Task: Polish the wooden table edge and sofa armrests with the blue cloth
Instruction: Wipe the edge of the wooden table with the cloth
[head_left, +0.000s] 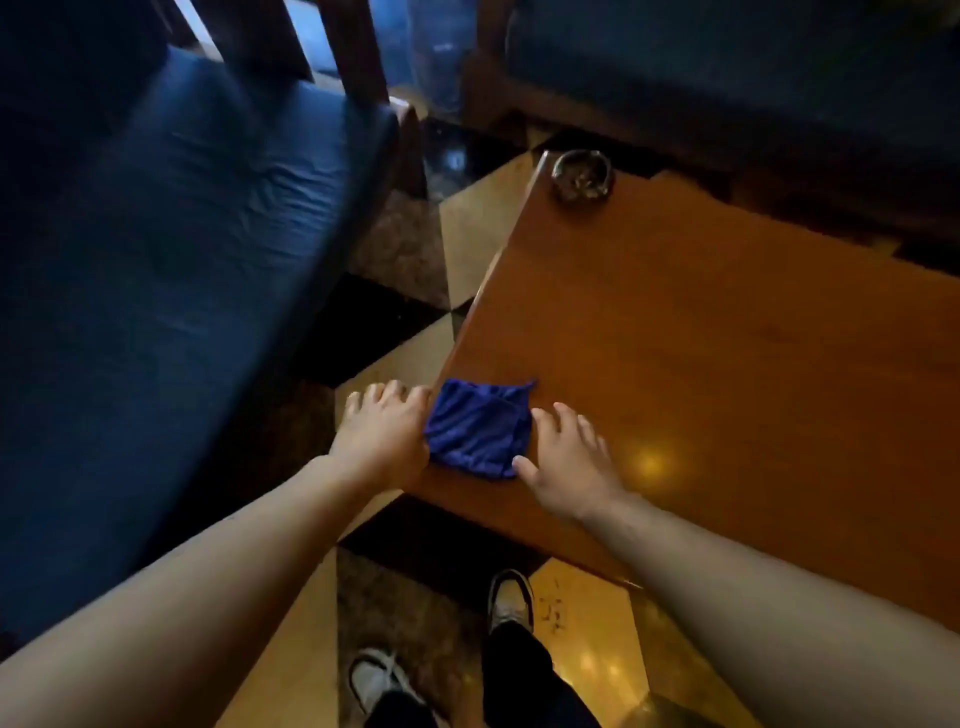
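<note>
A folded blue cloth (478, 428) lies on the near left corner of the wooden table (701, 338), partly draped over its left edge. My left hand (382, 434) sits just off the table edge, its fingers loosely bent and its thumb side against the cloth's left border. On the tabletop to the right of the cloth rests my right hand (566, 457), fingers spread and fairly straight, thumb tip touching the cloth's near right corner. Neither hand plainly grips the cloth. A blue cushioned sofa (182, 249) with dark wooden framing (358, 57) stands to the left.
A glass ashtray (582, 174) sits on the table's far left corner. Another dark sofa (727, 67) stands behind the table. Between sofa and table runs a narrow strip of checkered tile floor (395, 358). My shoes (511, 603) stand on the floor below the table corner.
</note>
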